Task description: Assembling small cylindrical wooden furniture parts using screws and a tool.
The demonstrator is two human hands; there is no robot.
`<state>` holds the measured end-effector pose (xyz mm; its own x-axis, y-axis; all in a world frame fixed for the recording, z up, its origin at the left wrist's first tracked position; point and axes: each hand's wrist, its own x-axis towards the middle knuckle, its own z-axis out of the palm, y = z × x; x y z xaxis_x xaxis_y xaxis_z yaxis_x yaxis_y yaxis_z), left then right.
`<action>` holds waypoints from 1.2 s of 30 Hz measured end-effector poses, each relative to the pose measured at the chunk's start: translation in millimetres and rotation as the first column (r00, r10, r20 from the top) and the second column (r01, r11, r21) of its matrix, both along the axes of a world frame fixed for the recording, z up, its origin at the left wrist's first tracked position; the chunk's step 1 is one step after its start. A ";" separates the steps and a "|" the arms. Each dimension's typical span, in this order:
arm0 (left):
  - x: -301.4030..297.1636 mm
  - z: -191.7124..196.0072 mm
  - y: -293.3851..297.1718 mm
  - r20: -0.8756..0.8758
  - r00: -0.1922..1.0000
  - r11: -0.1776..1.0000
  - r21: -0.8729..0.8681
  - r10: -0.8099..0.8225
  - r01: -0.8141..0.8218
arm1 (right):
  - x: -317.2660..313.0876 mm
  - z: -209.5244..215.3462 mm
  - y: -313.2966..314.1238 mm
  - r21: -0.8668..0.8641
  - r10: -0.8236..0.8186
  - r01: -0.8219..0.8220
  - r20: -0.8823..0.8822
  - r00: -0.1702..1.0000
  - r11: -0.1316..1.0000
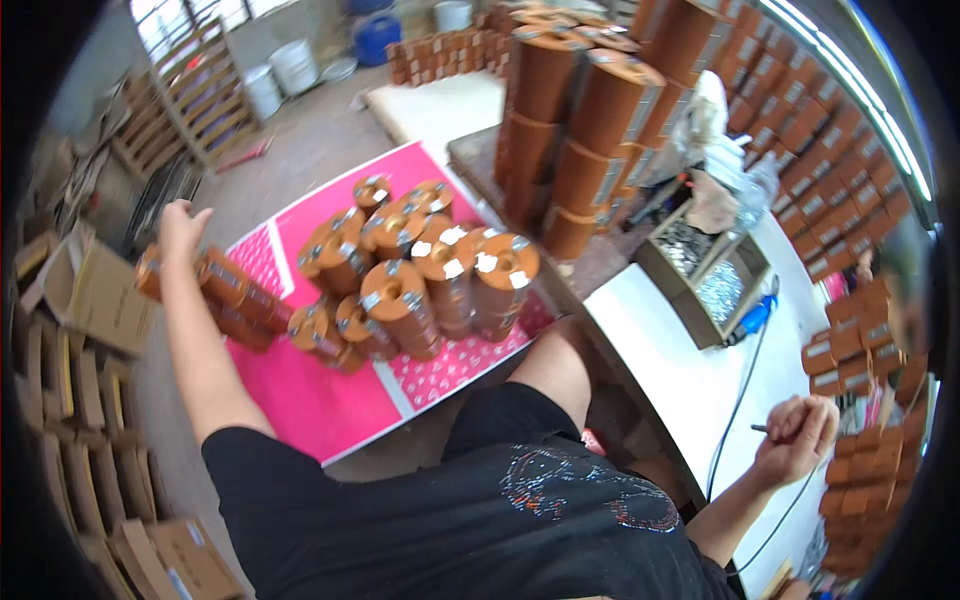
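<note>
My left hand is stretched out over the left edge of the pink table, thumb apart from the bent fingers, with nothing visible in it. Just below it, a few brown cylinders lie on their sides. Toward the table's middle, several upright brown cylinders with central holes, metallic pieces on top and some white tags stand in a group. Over the white worktop on the right, my right hand is closed, and a small dark rod-like piece sticks out of its fingers.
A wooden box with two compartments of small metal parts sits on the worktop. Beside it lies a blue corded tool. Tall brown cylinder stacks stand behind. Cardboard boxes line the left; brown blocks are piled right.
</note>
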<state>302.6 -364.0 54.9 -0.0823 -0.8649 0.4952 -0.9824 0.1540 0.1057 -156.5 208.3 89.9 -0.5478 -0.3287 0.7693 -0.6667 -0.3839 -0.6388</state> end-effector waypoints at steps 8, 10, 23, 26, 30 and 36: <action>-224.2 175.5 96.3 -0.174 0.563 0.580 -0.409 -0.808 0.705 | 1.6 -6.8 20.1 -0.056 -0.054 0.061 0.105 0.993 0.997; -289.2 200.2 134.2 -0.284 0.333 0.422 -0.363 -0.899 0.830 | 3.3 -7.0 28.0 -0.081 -0.072 0.082 0.116 0.991 0.993; -541.9 178.4 222.8 -0.280 0.500 0.569 -0.296 -0.820 0.767 | -6.6 -17.1 104.4 -0.172 -0.216 0.244 0.167 0.962 0.954; -551.5 171.9 202.6 -0.284 0.456 0.536 -0.407 -0.844 0.740 | -8.2 -21.0 118.9 -0.201 -0.221 0.261 0.202 0.954 0.944; -531.0 198.4 231.0 -0.115 0.168 0.202 -0.644 -0.979 0.737 | -10.4 -26.1 137.7 -0.194 -0.229 0.277 0.235 0.945 0.941; -489.3 188.8 363.5 -0.285 -0.310 -0.157 -0.455 -0.907 0.877 | -21.8 -27.7 144.1 -0.254 -0.175 0.250 0.284 0.943 0.934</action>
